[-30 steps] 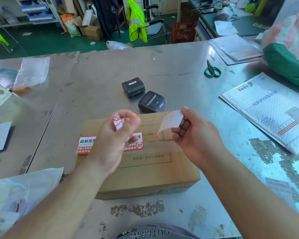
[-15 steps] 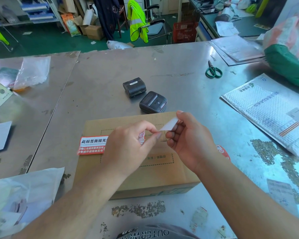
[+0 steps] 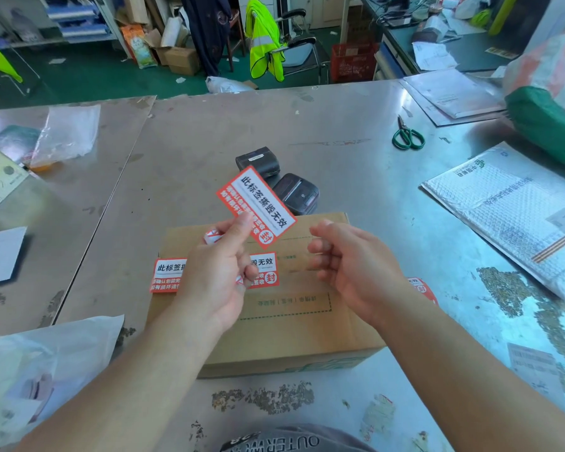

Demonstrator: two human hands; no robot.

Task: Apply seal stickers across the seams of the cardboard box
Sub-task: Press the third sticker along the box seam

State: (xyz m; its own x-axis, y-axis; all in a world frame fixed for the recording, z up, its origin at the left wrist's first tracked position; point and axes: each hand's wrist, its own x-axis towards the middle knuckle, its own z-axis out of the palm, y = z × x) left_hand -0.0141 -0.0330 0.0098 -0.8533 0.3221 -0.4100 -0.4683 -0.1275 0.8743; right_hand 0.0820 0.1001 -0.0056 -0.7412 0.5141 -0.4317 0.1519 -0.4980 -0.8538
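Note:
A brown cardboard box [image 3: 291, 334] lies flat on the metal table in front of me. My left hand [image 3: 216, 278] pinches a red and white seal sticker [image 3: 256, 207] by its near edge and holds it raised above the box's far side; crumpled red and white scraps show among its fingers. Another seal sticker [image 3: 168, 275] lies across the box's left edge, partly hidden by that hand. A third sticker [image 3: 421, 287] peeks out at the box's right edge. My right hand [image 3: 353, 269] hovers over the box with fingers loosely curled and nothing in it.
Two small black label printers [image 3: 297, 194] sit just behind the box. Green scissors [image 3: 406, 137] lie far right. A bubble mailer [image 3: 516, 213] lies to the right, plastic bags [image 3: 67, 133] and papers to the left. A white bag [image 3: 40, 363] rests near left.
The white backing strip has left my right hand. My left hand rose and now holds the freed sticker face up above the box. My right hand moved slightly right.

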